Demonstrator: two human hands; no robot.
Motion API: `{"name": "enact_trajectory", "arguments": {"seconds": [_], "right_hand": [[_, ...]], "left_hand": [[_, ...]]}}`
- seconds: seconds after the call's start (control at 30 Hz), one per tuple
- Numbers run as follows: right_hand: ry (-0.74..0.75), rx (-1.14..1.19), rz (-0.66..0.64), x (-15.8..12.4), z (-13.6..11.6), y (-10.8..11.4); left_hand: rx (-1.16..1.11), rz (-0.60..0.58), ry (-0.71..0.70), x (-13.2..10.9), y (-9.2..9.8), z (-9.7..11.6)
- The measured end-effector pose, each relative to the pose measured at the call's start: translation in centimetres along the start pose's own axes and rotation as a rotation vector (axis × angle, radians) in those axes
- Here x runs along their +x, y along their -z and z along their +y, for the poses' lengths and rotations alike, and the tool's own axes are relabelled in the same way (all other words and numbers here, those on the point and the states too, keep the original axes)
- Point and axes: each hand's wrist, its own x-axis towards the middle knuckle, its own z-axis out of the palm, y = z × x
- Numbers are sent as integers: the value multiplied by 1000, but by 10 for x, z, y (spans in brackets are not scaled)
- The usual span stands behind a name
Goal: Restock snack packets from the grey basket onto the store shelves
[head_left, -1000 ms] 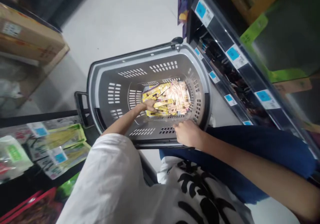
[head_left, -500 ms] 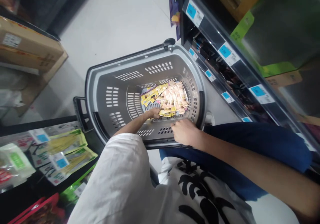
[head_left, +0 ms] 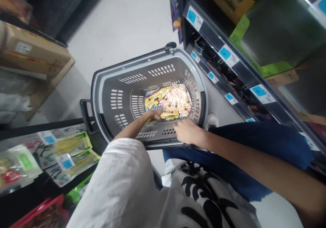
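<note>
Head view: a grey shopping basket (head_left: 108, 82) stands on the pale floor (head_left: 137, 21), its open top facing the camera and its walls pierced by rows of slots. Yellow packets (head_left: 158, 95) lie towards the left of its bottom, and pale pink packets (head_left: 177, 99) are spread in a heap towards the right; the two kinds overlap near the middle. The left hand (head_left: 155, 114) reaches down inside the basket, at the near edge of the packets. Yellow shows just below its fingers, but whether it grasps a packet cannot be told. The right hand (head_left: 187, 130) is closed over the near rim of the basket, fingers curled inward. A black loop (head_left: 85, 118) projects from the basket's left end. To the right are shelves with blue-and-white price labels (head_left: 260, 91); to the left, a cardboard box (head_left: 38, 53) and, nearer, clear-fronted bags (head_left: 72, 145).
</note>
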Motion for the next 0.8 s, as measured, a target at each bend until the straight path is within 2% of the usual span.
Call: {"name": "enact_trajectory", "arguments": {"seconds": [0.07,0.13,0.23,0.3,0.33,0.4,0.47,0.53,0.57,0.63,0.7,0.73,0.8], "right_hand": [[12,-63,24,1,4,4],[-3,-126,129,2,12,11],[-40,-104,428,6,24,26],[-6,29,582,11,29,38],[34,137,609,14,29,43],[175,425,536,21,26,51],[359,743,345,26,17,55],[494,1030,175,28,6,55],[519,1149,132,27,0,55],[500,1323,121,23,-11,54],[444,1403,176,17,-19,54],[417,1416,217,15,-23,54],[397,1418,332,12,-27,56]], "left_hand": [[81,17,27,-19,13,3],[221,118,-4,-45,29,8],[385,397,-169,-96,56,20],[350,579,-250,-136,71,35],[295,658,-274,-156,76,44],[115,785,-327,-191,85,65],[-124,874,-400,-218,91,87],[-303,933,-463,-236,96,108],[-327,953,-483,-241,99,117],[-236,992,-482,-248,102,130],[-59,1068,-419,-252,105,138],[11,1142,-361,-253,106,141],[59,1375,-206,-254,106,144]]}}
